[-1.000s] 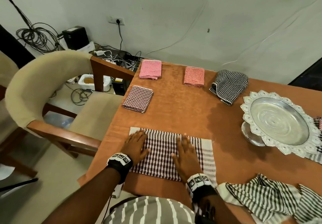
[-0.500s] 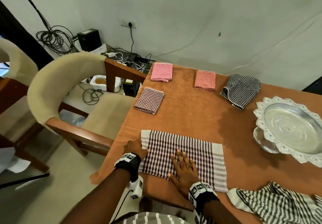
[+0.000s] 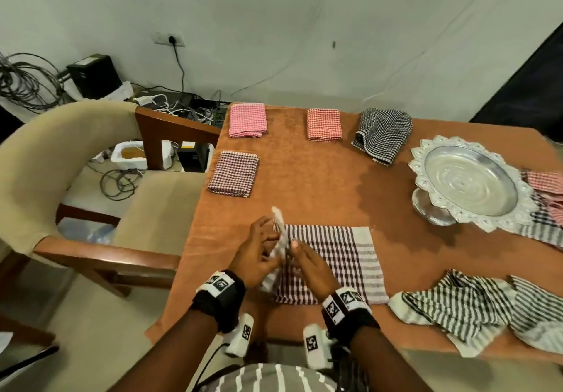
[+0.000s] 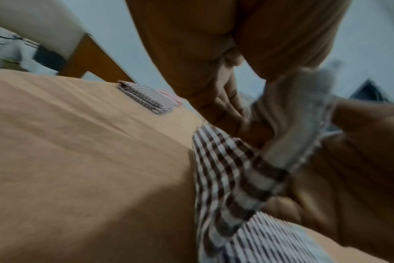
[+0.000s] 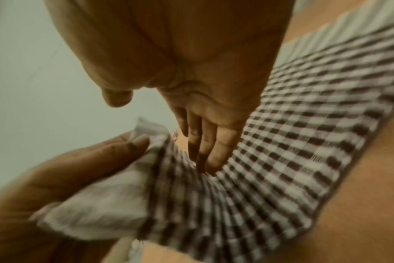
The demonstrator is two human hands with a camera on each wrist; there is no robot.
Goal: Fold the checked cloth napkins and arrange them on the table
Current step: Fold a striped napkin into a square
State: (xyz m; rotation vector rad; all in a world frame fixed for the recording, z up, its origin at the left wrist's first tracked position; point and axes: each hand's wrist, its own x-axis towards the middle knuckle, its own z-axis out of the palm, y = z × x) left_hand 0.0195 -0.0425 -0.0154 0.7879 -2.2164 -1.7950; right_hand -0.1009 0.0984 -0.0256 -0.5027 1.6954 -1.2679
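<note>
A brown checked napkin [image 3: 335,265] with white striped ends lies near the front edge of the orange-covered table [image 3: 316,187]. My left hand [image 3: 269,234] pinches its white left edge and holds that edge raised off the table; the left wrist view shows the lifted edge [image 4: 297,110] between thumb and fingers. My right hand [image 3: 300,254] rests on the napkin just right of the raised edge. Its straight fingers [image 5: 205,151] press down into the checked cloth [image 5: 292,142] at the crease. Further back lie folded napkins: brown [image 3: 234,173], pink [image 3: 247,120] and orange-red [image 3: 323,124].
A loosely folded black-and-white napkin [image 3: 382,134] lies at the back. A silver footed platter [image 3: 426,160] stands at the right over more cloths [image 3: 545,184]. A rumpled striped cloth [image 3: 463,303] lies at the front right. A beige armchair [image 3: 45,154] stands left of the table.
My left hand has gripped the napkin's left edge and lifted it up and to the right. My right hand moved left on the cloth to the crease.
</note>
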